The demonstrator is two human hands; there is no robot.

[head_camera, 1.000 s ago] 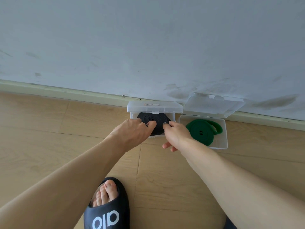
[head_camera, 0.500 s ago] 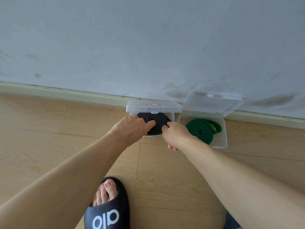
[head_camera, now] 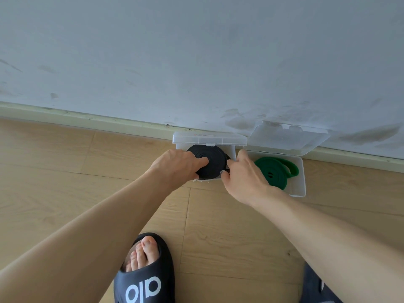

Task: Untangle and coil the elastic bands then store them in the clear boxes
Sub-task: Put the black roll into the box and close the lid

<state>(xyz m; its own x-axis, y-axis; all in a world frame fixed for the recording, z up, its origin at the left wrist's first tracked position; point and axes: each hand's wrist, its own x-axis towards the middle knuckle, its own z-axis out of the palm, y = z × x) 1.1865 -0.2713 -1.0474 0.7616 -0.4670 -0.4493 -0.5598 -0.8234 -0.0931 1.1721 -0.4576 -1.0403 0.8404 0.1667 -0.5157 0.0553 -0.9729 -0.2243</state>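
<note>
While I look down past my forearms, my black slide sandal (head_camera: 145, 274) sits at the bottom on the wooden floor (head_camera: 54, 182). Further up, my left hand (head_camera: 177, 164) lies over the left side of the black coiled band (head_camera: 211, 164); its fingers curl down onto the coil, one fingertip pressing near the spiral's centre. That coil rests in the left clear box (head_camera: 232, 153), whose lid (head_camera: 208, 138) stands raised behind it, against the base of the scuffed pale wall (head_camera: 196, 62). My right hand (head_camera: 246, 176) comes in at the coil's right edge, thumb and fingers bent around the band's outer turns, clamped on the black rubber there; how firmly, I cannot tell. Just beside it to the right, touching or nearly so, the second clear box (head_camera: 302, 173) holds the green coiled band (head_camera: 273, 171), its outer loop slack toward the far right wall. Its lid (head_camera: 288, 138) leans open against the wall.
</note>
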